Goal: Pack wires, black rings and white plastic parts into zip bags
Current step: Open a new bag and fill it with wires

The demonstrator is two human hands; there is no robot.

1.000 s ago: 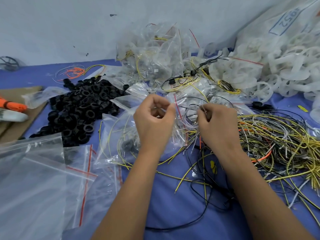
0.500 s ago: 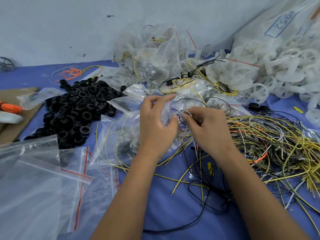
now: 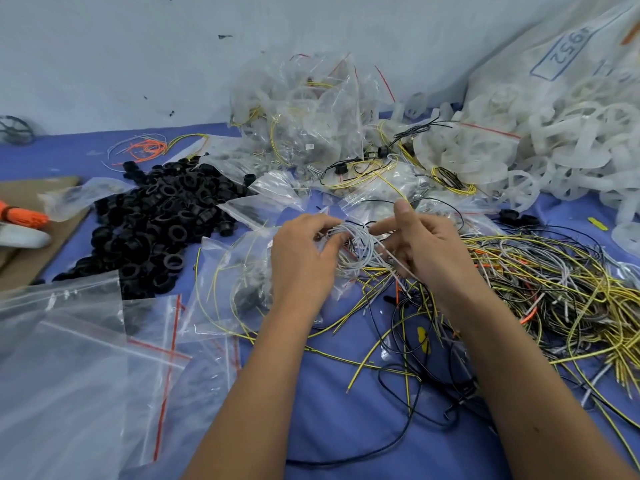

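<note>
Wires (image 3: 540,289) in yellow, black, grey and orange sprawl in a loose tangle over the right half of the blue desk (image 3: 346,427), some strands trailing toward the near edge. White plastic parts (image 3: 571,140), wheel-shaped, are heaped at the far right, against and partly inside a big clear sack (image 3: 554,53) marked 1952. Empty zip bags (image 3: 76,375) with red seal lines lie overlapped at the near left. Black rings (image 3: 156,223) form a wide pile on the left, just beyond those bags. Filled zip bags (image 3: 304,109) holding wire and parts are stacked against the far wall. One zip bag (image 3: 239,282) containing yellow wire and dark pieces lies under the left forearm. A small coil of grey-white wire (image 3: 360,247) sits between both hands at the centre. The left hand (image 3: 301,258) has its grip curled round the coil's left side, fingertips pinching the loops. The right hand (image 3: 426,251) touches the coil's right side with its thumb raised and index finger extended; I cannot tell whether its grip closes on the strands.
</note>
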